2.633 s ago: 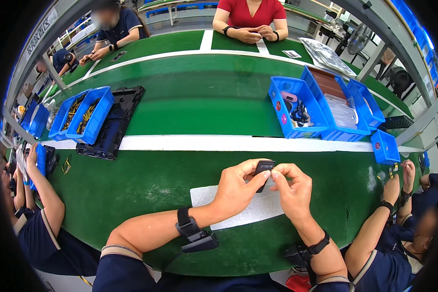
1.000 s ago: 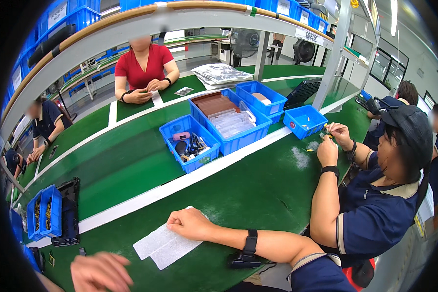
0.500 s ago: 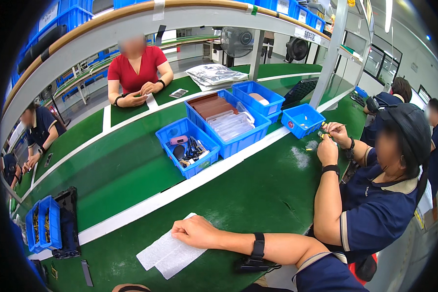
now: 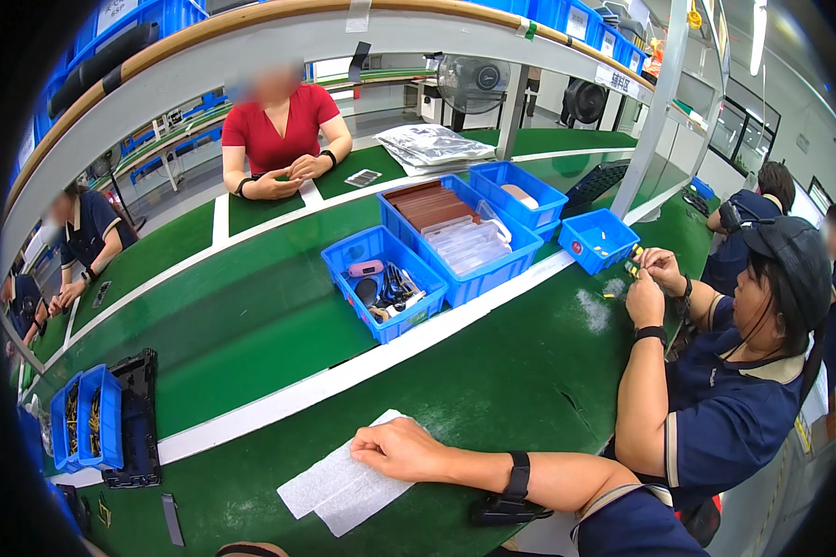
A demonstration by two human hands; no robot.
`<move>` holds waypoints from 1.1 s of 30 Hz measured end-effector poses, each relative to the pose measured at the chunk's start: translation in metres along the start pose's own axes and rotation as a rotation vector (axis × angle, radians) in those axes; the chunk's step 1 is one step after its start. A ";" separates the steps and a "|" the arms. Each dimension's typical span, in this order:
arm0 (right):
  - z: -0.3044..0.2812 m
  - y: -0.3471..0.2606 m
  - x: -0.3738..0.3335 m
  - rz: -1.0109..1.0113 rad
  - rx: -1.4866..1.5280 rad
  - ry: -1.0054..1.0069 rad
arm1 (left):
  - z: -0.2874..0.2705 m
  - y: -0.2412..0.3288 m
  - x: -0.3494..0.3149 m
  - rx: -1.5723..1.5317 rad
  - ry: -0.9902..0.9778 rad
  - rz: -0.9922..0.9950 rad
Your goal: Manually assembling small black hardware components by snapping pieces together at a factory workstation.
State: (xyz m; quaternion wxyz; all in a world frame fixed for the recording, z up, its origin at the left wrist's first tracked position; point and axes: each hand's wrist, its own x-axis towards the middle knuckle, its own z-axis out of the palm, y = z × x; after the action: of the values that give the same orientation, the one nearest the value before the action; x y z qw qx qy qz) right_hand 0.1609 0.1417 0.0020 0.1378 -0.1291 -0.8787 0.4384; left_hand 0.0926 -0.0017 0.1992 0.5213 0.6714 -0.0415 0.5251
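Observation:
My right hand rests over the upper right part of a white cloth or paper wipe, which lies in two overlapping strips on the green tabletop. Its fingers are curled down and closed. Whatever they may grip is hidden beneath them. A black strap circles my right wrist, and a dark device sits under the forearm. My left hand does not show. At the bottom edge a small tan and dark shape is too cut off to name.
Blue bins hold small parts, brown sheets and clear cases. Narrow blue trays stand left beside a black tray. A dark strip lies near. At right a co-worker handles a small yellow part; another person sits opposite.
The whole view has shifted a little, so the scene sits farther right in the picture. My right hand stays at the white wipe, its fingers still curled.

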 end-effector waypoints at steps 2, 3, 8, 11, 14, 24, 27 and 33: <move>0.001 0.000 -0.001 -0.023 -0.004 0.028 | 0.000 0.002 -0.001 -0.005 -0.007 -0.013; 0.000 -0.002 0.000 -0.011 -0.001 0.011 | 0.000 0.003 -0.001 0.005 -0.009 -0.027; -0.001 -0.004 0.000 0.013 -0.010 -0.008 | 0.001 0.006 -0.001 -0.001 0.008 -0.097; 0.001 0.001 -0.001 0.002 -0.010 0.013 | -0.002 0.001 0.003 0.046 -0.052 -0.086; 0.001 0.003 -0.002 -0.050 -0.033 0.042 | -0.002 -0.012 0.005 -0.030 -0.023 -0.028; 0.001 -0.005 -0.001 -0.015 -0.005 0.000 | -0.010 -0.029 0.004 -0.199 -0.063 -0.066; 0.005 -0.001 -0.001 -0.052 0.008 0.032 | -0.008 -0.039 0.006 -0.206 -0.023 0.014; 0.010 0.003 0.000 -0.130 -0.029 0.067 | -0.006 -0.048 0.005 -0.300 -0.005 0.061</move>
State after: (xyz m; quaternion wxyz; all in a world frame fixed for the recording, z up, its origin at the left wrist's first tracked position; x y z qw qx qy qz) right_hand 0.1582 0.1362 -0.0062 0.1936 -0.0885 -0.8863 0.4114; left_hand 0.1199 0.0267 0.1714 0.5994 0.5858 -0.1411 0.5270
